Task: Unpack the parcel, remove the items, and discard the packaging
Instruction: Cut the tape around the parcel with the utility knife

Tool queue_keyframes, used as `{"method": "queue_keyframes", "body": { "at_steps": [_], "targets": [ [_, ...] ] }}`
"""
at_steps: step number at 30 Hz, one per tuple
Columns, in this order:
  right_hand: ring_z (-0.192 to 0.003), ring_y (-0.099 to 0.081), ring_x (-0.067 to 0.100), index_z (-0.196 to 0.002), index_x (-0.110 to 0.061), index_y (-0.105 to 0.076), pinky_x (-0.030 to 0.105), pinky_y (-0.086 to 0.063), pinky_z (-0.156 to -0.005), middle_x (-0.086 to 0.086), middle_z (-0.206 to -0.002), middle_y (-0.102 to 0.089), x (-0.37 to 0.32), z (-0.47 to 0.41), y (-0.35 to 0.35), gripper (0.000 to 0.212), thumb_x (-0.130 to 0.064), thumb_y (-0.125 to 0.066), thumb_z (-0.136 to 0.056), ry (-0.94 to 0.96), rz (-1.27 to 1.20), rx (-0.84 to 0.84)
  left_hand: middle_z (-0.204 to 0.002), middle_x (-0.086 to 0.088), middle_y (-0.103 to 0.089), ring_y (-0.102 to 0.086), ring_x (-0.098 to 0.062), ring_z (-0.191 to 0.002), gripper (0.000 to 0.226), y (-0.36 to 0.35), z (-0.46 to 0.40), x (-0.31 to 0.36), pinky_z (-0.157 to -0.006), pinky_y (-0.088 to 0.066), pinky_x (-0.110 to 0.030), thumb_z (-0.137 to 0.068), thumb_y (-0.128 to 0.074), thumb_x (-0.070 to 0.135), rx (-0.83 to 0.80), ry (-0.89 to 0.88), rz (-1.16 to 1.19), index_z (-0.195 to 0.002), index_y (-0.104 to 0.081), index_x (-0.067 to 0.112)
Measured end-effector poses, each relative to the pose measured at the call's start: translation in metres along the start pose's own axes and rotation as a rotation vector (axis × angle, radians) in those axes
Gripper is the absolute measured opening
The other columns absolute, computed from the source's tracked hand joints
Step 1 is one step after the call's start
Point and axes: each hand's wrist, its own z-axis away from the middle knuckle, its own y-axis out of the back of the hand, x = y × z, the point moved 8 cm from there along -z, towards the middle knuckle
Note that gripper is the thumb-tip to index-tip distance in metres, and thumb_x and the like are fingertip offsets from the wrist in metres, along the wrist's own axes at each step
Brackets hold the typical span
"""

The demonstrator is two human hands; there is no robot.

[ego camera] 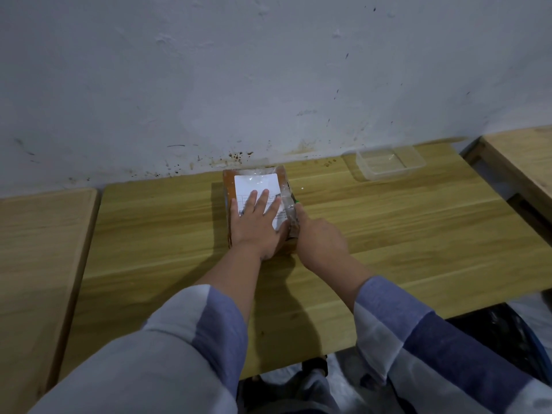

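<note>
Centrally on the wooden table (388, 234), close under the stained wall (268, 70), sits the parcel (257, 180): a brown cardboard box wrapped in clear film, far end nearly at the table's back edge. White shipping label (257, 186) on its top face; a barcode and ruled boxes show at the label's 8 o'clock corner, print too small and blurred to read. No brand name legible anywhere. Left hand (254, 225) lies flat on the label, fingers spread, palm pressing the box down. Right hand (319, 237) is closed, knuckles up, index finger stretched forward along the box's 3 o'clock side; a small green tip (297, 201) shows just past the fingertip, against the film. What the green thing is, cannot tell. Film along that side looks wrinkled and loose. Both sleeves are blue-and-white striped, pushed back from the wrists. Open tabletop lies wide at 9 o'clock and 3 o'clock of the parcel, and toward the near edge at 6 o'clock. At 2 o'clock, well apart, near the wall, a clear plastic container (388, 162) stands with no lid and nothing visible inside. A second wooden surface (35, 264) adjoins at 9 o'clock, narrow gap between; another (522, 156) at 3 o'clock, set apart.
</note>
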Motion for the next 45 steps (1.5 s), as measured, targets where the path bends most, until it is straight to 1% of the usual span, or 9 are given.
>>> {"method": "queue_keyframes", "body": {
  "at_steps": [20, 24, 27, 30, 32, 35, 37, 40, 45],
  "targets": [
    [-0.105, -0.059, 0.034, -0.151, -0.029, -0.004, 0.037, -0.042, -0.075, 0.019, -0.116, -0.061, 0.02, 0.026, -0.011, 0.071, -0.004, -0.034, -0.092, -0.03, -0.031, -0.058, -0.162, 0.005, 0.009, 0.013, -0.018, -0.148, 0.065, 0.0, -0.001, 0.001, -0.116, 0.011, -0.054, -0.094, -0.014, 0.062, -0.002, -0.003, 0.014, -0.152, -0.002, 0.036],
    [-0.095, -0.062, 0.033, -0.149, -0.034, -0.014, 0.036, -0.046, -0.073, 0.019, -0.109, -0.066, 0.034, 0.029, -0.012, 0.062, -0.013, -0.036, -0.095, -0.054, -0.268, -0.002, -0.162, 0.005, 0.009, 0.014, -0.019, -0.148, 0.065, 0.001, -0.001, 0.001, -0.116, 0.01, -0.054, -0.094, -0.013, 0.063, -0.01, -0.011, 0.018, -0.152, -0.002, 0.036],
    [-0.073, -0.062, 0.029, -0.147, -0.043, -0.017, 0.042, -0.057, -0.064, 0.011, -0.098, -0.065, 0.048, 0.028, -0.017, 0.057, -0.022, -0.037, -0.097, -0.08, -0.611, 0.051, -0.162, 0.005, 0.01, 0.015, -0.018, -0.148, 0.067, 0.001, -0.003, 0.0, -0.115, 0.012, -0.053, -0.093, -0.011, 0.065, -0.036, -0.019, 0.046, -0.152, -0.001, 0.036],
    [-0.059, -0.048, 0.014, -0.144, -0.052, -0.006, 0.038, -0.052, -0.063, -0.013, -0.077, -0.045, 0.055, 0.017, -0.027, 0.058, -0.033, -0.037, -0.098, -0.068, -0.801, 0.032, -0.162, 0.006, 0.008, 0.013, -0.016, -0.148, 0.067, 0.003, -0.004, 0.0, -0.115, 0.013, -0.052, -0.093, -0.012, 0.066, -0.058, -0.027, 0.122, -0.152, -0.001, 0.035],
    [-0.06, -0.04, 0.007, -0.145, -0.047, -0.016, 0.042, -0.046, -0.072, -0.018, -0.072, -0.036, 0.06, 0.01, -0.03, 0.054, -0.043, -0.039, -0.096, -0.105, -0.847, 0.048, -0.162, 0.007, 0.002, 0.008, -0.014, -0.149, 0.065, 0.008, -0.002, -0.001, -0.117, 0.01, -0.05, -0.095, -0.016, 0.062, -0.049, -0.04, 0.206, -0.152, -0.003, 0.034],
    [-0.054, -0.049, 0.019, -0.116, -0.02, -0.058, 0.043, -0.05, -0.065, -0.003, -0.06, -0.049, 0.07, 0.004, -0.037, 0.032, -0.041, -0.046, -0.095, -0.274, -1.01, 0.045, -0.162, 0.008, -0.006, 0.0, -0.011, -0.149, 0.066, 0.019, 0.006, -0.007, -0.119, 0.005, -0.046, -0.095, -0.02, 0.062, -0.023, -0.129, 0.216, -0.152, -0.009, 0.033],
    [-0.046, -0.048, 0.021, -0.104, -0.015, -0.061, 0.037, -0.047, -0.053, 0.003, -0.055, -0.049, 0.067, 0.004, -0.04, 0.025, -0.034, -0.047, -0.096, -0.297, -1.112, -0.017, -0.161, 0.009, -0.006, -0.001, -0.009, -0.148, 0.078, 0.022, 0.014, -0.015, -0.12, 0.003, -0.046, -0.088, -0.018, 0.074, -0.01, -0.218, 0.148, -0.153, -0.01, 0.032],
    [-0.044, -0.044, 0.02, -0.105, -0.013, -0.058, 0.029, -0.041, -0.046, 0.005, -0.055, -0.047, 0.061, 0.001, -0.044, 0.022, -0.029, -0.046, -0.098, -0.254, -1.197, -0.089, -0.16, 0.01, 0.005, 0.008, -0.009, -0.147, 0.101, 0.018, 0.025, -0.037, -0.119, 0.008, -0.05, -0.071, -0.013, 0.09, 0.006, -0.323, -0.004, -0.152, -0.001, 0.032],
    [-0.045, -0.042, 0.019, -0.112, -0.013, -0.055, 0.031, -0.039, -0.046, 0.004, -0.056, -0.046, 0.063, -0.003, -0.05, 0.023, -0.028, -0.043, -0.099, -0.259, -1.218, -0.087, -0.161, 0.008, 0.01, 0.014, -0.011, -0.147, 0.095, 0.007, 0.02, -0.047, -0.119, 0.004, -0.053, -0.078, -0.031, 0.082, 0.016, -0.347, -0.134, -0.151, 0.007, 0.034]
  ]
}}
